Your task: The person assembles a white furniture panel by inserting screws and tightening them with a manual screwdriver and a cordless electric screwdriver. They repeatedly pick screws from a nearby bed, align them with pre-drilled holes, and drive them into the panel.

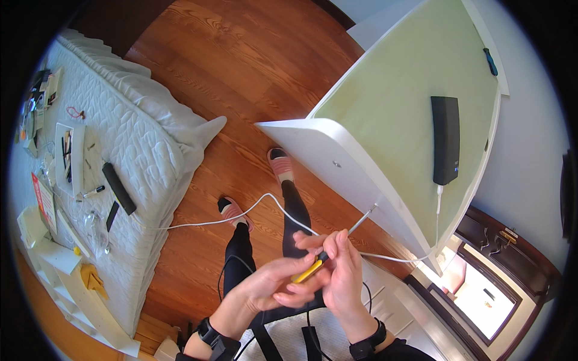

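Both of my hands are at a screwdriver with a yellow and black handle (308,272). The fingers of my left hand (268,281) are wrapped round the handle. Close against it on the other side, my right hand (343,280) has its fingers bent round the front of the handle, near the shaft. The metal shaft points up and right, its tip at a hole or screw in the white side panel (313,141) of a piece of furniture; the tip's exact seating is too small to tell. Another small metal fitting (336,163) shows further along that panel.
A black box (445,141) with a white cable (400,259) lies on the pale green surface (385,90); the cable crosses behind my hands to the bed (129,120). A teal-handled screwdriver (490,62) rests at the far edge. Tools and a black cylinder (119,188) lie on the bed.
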The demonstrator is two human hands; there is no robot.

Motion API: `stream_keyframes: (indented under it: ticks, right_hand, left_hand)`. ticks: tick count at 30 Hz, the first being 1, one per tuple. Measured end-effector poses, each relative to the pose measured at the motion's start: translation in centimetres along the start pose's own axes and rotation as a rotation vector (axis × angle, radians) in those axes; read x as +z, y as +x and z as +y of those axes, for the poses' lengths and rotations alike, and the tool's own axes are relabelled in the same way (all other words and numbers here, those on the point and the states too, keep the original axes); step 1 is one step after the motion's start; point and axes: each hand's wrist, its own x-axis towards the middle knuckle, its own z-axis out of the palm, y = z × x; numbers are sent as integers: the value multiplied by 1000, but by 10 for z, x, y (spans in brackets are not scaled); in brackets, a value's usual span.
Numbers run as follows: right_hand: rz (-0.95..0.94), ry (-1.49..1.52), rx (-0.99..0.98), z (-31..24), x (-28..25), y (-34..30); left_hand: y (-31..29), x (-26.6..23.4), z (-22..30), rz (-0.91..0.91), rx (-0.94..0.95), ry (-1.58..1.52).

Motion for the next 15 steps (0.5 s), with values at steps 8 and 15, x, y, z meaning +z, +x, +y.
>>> stream_keyframes:
  ticks: [8,15]
  right_hand:
    - [-99,97,116,-10,-9,1]
    - [-330,266,75,-2,-18,17]
  left_hand:
    - [25,-6,-32,-216,161,-517]
    - [17,-3,-20,134,322,151]
